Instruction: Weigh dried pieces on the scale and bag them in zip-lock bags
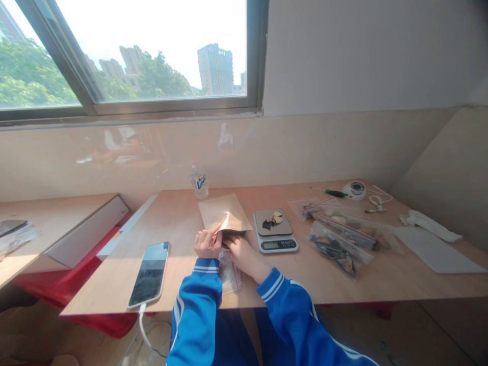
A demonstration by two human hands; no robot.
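Note:
A brown paper bag (222,207) lies on the table with its mouth toward me. My left hand (208,244) is closed on the bag's near left edge, thumb on top. At the opening is my right hand (244,255), its fingertips hidden inside or under the bag's lip, so I cannot tell what they hold. A clear zip bag (230,274) lies beneath my wrists, partly covered. Just right of the paper bag stands a kitchen scale (279,245), with several dark and pale dried pieces (273,220) on its plate.
Several zip bags of dried goods (339,249) lie right of the scale. Behind them are a screwdriver (335,193), a dome camera (356,190) and a cable. White sheets (438,249) lie far right. At left, a phone (150,274) is plugged in. A plastic bottle (199,184) stands by the wall.

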